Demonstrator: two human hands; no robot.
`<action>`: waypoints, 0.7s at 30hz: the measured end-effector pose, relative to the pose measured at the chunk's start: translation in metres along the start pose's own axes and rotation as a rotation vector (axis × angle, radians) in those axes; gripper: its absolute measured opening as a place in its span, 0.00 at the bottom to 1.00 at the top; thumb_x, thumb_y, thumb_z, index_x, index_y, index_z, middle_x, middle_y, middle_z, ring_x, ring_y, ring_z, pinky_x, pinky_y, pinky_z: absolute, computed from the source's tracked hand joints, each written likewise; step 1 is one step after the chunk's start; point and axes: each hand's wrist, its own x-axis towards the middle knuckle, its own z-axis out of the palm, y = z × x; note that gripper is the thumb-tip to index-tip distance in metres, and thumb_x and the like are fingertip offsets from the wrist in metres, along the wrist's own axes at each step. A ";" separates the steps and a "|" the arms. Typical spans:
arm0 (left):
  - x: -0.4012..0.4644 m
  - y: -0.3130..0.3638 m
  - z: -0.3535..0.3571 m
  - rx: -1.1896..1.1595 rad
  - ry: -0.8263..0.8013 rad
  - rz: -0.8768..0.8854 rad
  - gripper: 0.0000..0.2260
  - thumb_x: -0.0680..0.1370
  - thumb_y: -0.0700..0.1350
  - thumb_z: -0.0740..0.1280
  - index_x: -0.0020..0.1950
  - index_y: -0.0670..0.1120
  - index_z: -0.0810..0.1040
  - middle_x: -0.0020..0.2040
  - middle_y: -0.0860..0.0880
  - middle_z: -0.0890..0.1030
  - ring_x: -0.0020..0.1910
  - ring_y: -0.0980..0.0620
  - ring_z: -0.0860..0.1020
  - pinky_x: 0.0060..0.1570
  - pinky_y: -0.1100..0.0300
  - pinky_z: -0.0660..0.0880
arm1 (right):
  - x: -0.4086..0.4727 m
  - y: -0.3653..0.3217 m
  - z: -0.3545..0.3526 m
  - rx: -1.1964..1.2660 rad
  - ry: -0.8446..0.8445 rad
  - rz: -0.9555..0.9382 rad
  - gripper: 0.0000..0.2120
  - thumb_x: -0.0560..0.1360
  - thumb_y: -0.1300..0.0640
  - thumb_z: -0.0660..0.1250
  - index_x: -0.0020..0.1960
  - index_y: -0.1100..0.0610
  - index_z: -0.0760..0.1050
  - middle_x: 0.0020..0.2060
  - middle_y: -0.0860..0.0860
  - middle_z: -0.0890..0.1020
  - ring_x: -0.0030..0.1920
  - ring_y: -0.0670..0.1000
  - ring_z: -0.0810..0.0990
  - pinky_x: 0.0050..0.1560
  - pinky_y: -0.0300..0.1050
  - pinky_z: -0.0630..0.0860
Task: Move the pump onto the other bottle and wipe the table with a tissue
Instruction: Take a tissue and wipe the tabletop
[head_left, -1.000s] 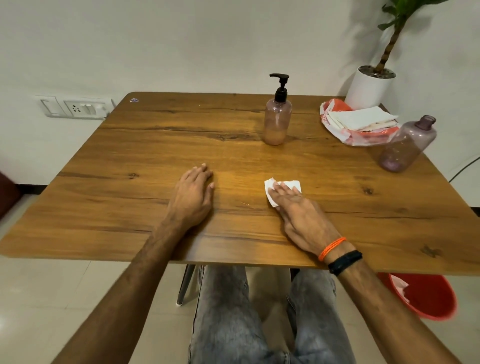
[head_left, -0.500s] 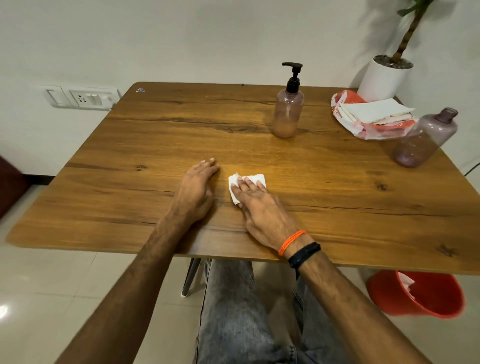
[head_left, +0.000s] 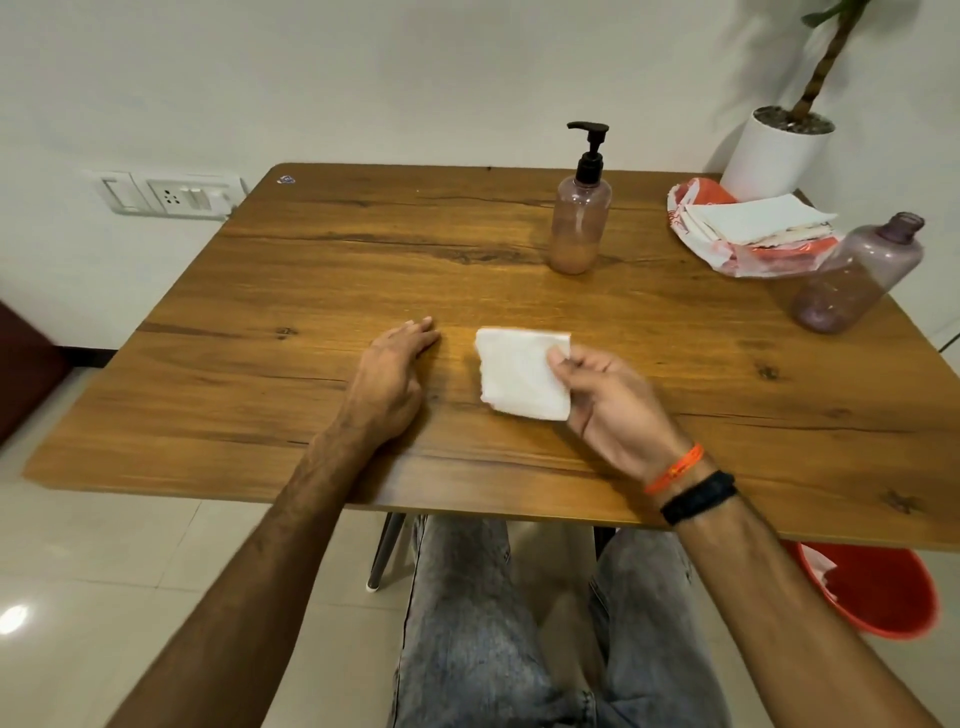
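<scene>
Right hand (head_left: 615, 402) pinches the tissue (head_left: 519, 371), lifted above the bench (head_left: 260, 364) near its front edge. Left hand (head_left: 389, 376) rests flat, released. Pump (head_left: 589, 150) is fitted on the bottle (head_left: 579, 228) toward the back edge. Risk: loose pinch drops tissue.

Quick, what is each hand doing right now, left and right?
Left hand: open, resting flat on the table, holding nothing.
Right hand: pinching the white tissue, lifted up off the table.
</scene>
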 end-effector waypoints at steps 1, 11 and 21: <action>-0.001 -0.001 0.000 0.000 -0.009 0.004 0.25 0.73 0.39 0.54 0.70 0.41 0.72 0.73 0.44 0.70 0.73 0.46 0.65 0.75 0.52 0.57 | 0.008 -0.003 -0.004 -0.061 0.077 -0.027 0.12 0.81 0.62 0.56 0.55 0.62 0.77 0.49 0.56 0.85 0.50 0.51 0.83 0.51 0.44 0.81; 0.002 -0.011 0.008 0.053 0.035 0.005 0.23 0.75 0.35 0.58 0.70 0.43 0.72 0.72 0.45 0.70 0.73 0.47 0.66 0.73 0.56 0.56 | 0.054 0.019 -0.002 -1.534 -0.110 -0.276 0.21 0.82 0.63 0.55 0.74 0.56 0.66 0.74 0.54 0.65 0.76 0.50 0.60 0.71 0.32 0.48; 0.002 -0.009 0.011 0.067 0.073 0.016 0.23 0.72 0.33 0.59 0.67 0.39 0.75 0.70 0.42 0.73 0.70 0.43 0.70 0.72 0.54 0.60 | 0.031 0.040 0.021 -1.575 -0.384 -0.336 0.23 0.82 0.65 0.54 0.76 0.58 0.60 0.77 0.54 0.57 0.78 0.48 0.52 0.77 0.41 0.42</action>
